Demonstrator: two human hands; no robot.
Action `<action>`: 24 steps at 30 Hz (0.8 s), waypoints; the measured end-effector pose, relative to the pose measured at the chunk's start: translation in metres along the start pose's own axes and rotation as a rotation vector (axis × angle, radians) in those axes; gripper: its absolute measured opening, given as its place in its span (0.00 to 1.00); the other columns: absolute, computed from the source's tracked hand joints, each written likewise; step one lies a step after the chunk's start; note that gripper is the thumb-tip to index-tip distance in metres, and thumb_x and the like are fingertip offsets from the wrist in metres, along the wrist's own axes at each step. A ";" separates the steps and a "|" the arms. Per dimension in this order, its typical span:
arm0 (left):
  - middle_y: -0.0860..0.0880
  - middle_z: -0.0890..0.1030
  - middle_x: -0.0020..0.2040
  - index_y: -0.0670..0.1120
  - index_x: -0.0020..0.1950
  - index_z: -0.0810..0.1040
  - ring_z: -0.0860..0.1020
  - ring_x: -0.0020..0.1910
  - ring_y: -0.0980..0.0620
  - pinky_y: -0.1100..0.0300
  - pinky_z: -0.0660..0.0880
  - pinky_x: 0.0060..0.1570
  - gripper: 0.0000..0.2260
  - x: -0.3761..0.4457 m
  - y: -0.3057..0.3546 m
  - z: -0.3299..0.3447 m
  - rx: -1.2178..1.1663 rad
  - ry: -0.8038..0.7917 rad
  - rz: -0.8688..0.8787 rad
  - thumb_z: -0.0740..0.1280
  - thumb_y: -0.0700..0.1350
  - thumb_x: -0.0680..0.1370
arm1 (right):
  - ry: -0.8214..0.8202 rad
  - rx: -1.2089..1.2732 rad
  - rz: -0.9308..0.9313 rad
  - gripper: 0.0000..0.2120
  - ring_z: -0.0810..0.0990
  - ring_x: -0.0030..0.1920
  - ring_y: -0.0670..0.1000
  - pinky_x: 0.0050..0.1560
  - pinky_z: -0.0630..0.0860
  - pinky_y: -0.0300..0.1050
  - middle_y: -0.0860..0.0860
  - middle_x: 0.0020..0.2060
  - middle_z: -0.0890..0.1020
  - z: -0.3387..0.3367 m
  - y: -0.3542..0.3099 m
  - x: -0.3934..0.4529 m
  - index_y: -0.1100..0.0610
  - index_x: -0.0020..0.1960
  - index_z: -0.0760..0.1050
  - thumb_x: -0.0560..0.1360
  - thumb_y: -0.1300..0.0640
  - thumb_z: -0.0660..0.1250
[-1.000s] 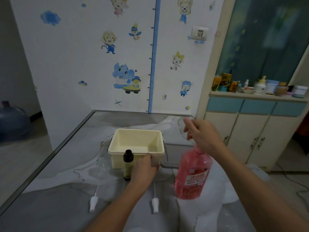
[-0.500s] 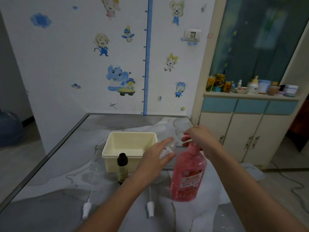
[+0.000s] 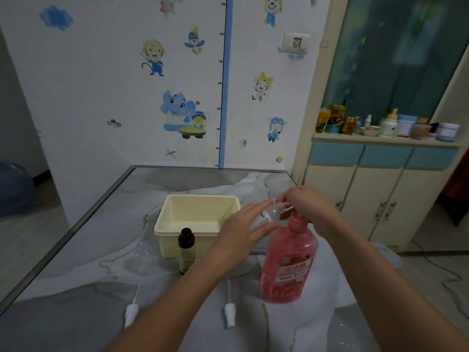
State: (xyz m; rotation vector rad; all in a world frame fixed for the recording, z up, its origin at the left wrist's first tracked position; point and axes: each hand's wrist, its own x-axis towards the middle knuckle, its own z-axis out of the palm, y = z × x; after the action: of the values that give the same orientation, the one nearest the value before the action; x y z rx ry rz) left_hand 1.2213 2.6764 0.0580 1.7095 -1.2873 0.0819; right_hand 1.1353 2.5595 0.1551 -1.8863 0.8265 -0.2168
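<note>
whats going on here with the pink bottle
A person seems to be filling a small clear bottle from the big pink pump bottle. The left hand holds the small bottle tilted, its mouth at the pump's spout, while the right hand grips the pump head. A dark bottle stands in front of a cream tub on the table.

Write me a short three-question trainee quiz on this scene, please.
1. True or false: the small dark black-capped bottle stands outside the cream rectangular plastic tub.
2. Fill in: the right hand grips the ___ of the tall pink plastic soap bottle.
3. Which hand holds the small clear plastic bottle? A left hand; B right hand; C neither.
Key: 1 true; 2 pump; 3 A.
</note>
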 end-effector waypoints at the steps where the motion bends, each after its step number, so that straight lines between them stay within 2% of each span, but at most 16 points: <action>1: 0.52 0.77 0.53 0.52 0.70 0.71 0.73 0.43 0.59 0.66 0.68 0.43 0.22 0.002 0.001 0.000 -0.008 0.001 0.009 0.67 0.53 0.77 | -0.015 -0.057 -0.015 0.12 0.73 0.28 0.49 0.16 0.64 0.29 0.54 0.32 0.74 0.000 0.000 0.000 0.63 0.39 0.73 0.77 0.72 0.56; 4: 0.51 0.79 0.54 0.54 0.69 0.71 0.75 0.48 0.56 0.62 0.72 0.49 0.21 0.007 0.002 0.003 -0.022 -0.006 0.025 0.67 0.53 0.77 | 0.036 -0.044 -0.068 0.10 0.74 0.25 0.43 0.18 0.68 0.29 0.51 0.32 0.76 -0.004 0.007 0.005 0.61 0.48 0.77 0.77 0.65 0.57; 7: 0.50 0.79 0.55 0.53 0.69 0.72 0.77 0.51 0.53 0.53 0.73 0.52 0.21 0.009 0.000 0.006 -0.027 -0.024 0.014 0.66 0.53 0.77 | 0.079 -0.023 -0.092 0.10 0.73 0.28 0.44 0.22 0.70 0.32 0.50 0.32 0.76 -0.002 0.017 0.011 0.58 0.47 0.77 0.77 0.63 0.56; 11: 0.49 0.79 0.53 0.53 0.68 0.73 0.76 0.48 0.52 0.53 0.73 0.50 0.20 0.007 -0.002 0.008 -0.040 -0.040 0.007 0.68 0.50 0.77 | 0.118 0.052 -0.109 0.11 0.73 0.30 0.47 0.30 0.70 0.40 0.51 0.32 0.76 0.005 0.028 0.013 0.59 0.43 0.77 0.76 0.62 0.56; 14: 0.48 0.79 0.54 0.52 0.69 0.73 0.76 0.49 0.51 0.52 0.73 0.51 0.20 0.008 -0.001 0.006 -0.024 -0.058 0.005 0.68 0.49 0.77 | 0.101 0.066 -0.096 0.11 0.73 0.30 0.47 0.30 0.70 0.40 0.50 0.31 0.76 0.004 0.028 0.009 0.58 0.41 0.77 0.76 0.62 0.57; 18: 0.49 0.80 0.55 0.54 0.68 0.73 0.77 0.50 0.51 0.52 0.73 0.51 0.20 0.014 0.006 0.002 -0.036 -0.060 0.009 0.68 0.51 0.76 | 0.085 0.001 -0.106 0.10 0.74 0.29 0.45 0.25 0.70 0.33 0.49 0.31 0.77 -0.005 0.016 0.006 0.58 0.43 0.77 0.76 0.63 0.58; 22: 0.49 0.80 0.54 0.54 0.68 0.73 0.77 0.50 0.51 0.50 0.74 0.51 0.21 0.013 0.005 0.000 -0.020 -0.073 -0.002 0.67 0.54 0.75 | 0.102 0.008 -0.118 0.10 0.74 0.30 0.46 0.30 0.70 0.37 0.50 0.31 0.77 -0.002 0.018 0.008 0.59 0.41 0.77 0.76 0.63 0.58; 24: 0.49 0.79 0.55 0.53 0.69 0.73 0.77 0.50 0.51 0.49 0.73 0.52 0.21 0.012 0.002 0.002 -0.006 -0.089 -0.007 0.68 0.53 0.76 | 0.126 0.042 -0.117 0.10 0.73 0.30 0.47 0.30 0.70 0.39 0.51 0.31 0.76 0.002 0.026 0.011 0.59 0.40 0.77 0.76 0.62 0.58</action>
State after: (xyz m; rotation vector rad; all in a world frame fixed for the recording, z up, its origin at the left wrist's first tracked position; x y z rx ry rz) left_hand 1.2241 2.6665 0.0650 1.7282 -1.3454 -0.0020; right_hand 1.1335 2.5476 0.1297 -1.8975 0.7899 -0.4261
